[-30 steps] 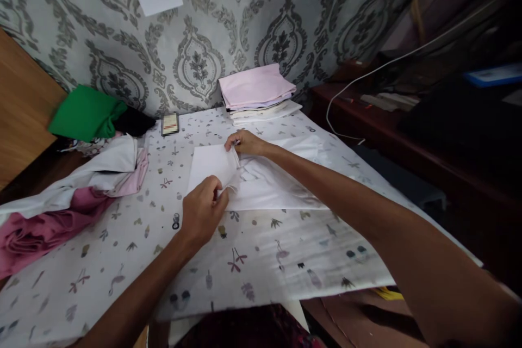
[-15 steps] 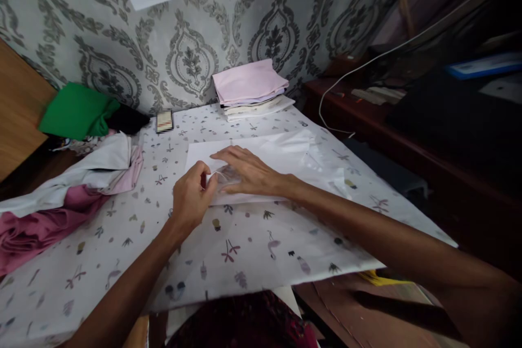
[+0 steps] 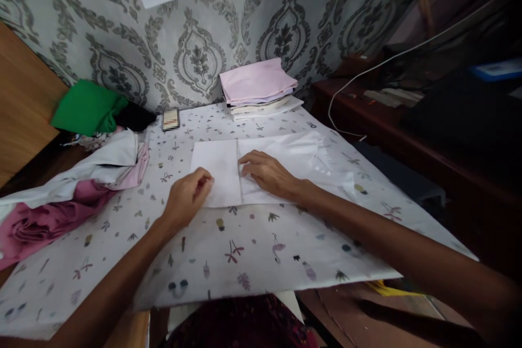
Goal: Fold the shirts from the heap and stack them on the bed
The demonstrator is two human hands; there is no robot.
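A flat white piece (image 3: 220, 174), paper or cloth, lies on the patterned table cover. To its right, past a straight crosswise edge, lies wrinkled white material (image 3: 302, 147), partly see-through like thin plastic or fabric. My left hand (image 3: 190, 193) is over the left end of the flat piece, thumb and fingers curled together; whether anything is pinched there cannot be made out. My right hand (image 3: 269, 174) rests on the wrinkled material just right of the edge, fingers apart and slightly bent, gripping nothing visible.
A stack of folded cloths (image 3: 259, 87), pink on top, stands by the wall. A small framed card (image 3: 170, 119) lies left of it. Green cloth (image 3: 87, 107) and heaped white and pink clothes (image 3: 61, 223) are at left. A white cable (image 3: 346, 73) hangs at right.
My hands have moved apart, and the white loop or film between them no longer shows. The flat white piece now lies uncovered between them. The view has shifted slightly.
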